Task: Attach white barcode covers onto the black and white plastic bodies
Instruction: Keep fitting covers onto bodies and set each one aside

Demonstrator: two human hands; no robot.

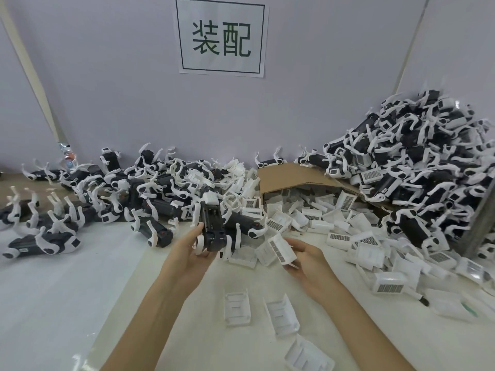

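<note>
Both my forearms come up from the bottom edge and angle in toward each other over the tabletop [53, 290]. My left grip [191, 250] is palm-in, thumb up along the left side of a black and white body [214, 228] and fingers wrapped under it, so it's closed around that piece. The body is held off the surface, long way pointing away from me, open black slot facing up.

My right grip [308, 261] is palm-up with the fingers curled, pinching a white barcode cover [281, 249] by its near end. The cover is tilted, barcode side showing, just to the right of the body and not touching it.

Three loose covers [237, 307] lie near my wrists. More covers spill out of a tipped cardboard box [289, 178]. There's a big heap of bodies [415, 170] on the right and a lower pile of bodies [120, 188] on the left.
</note>
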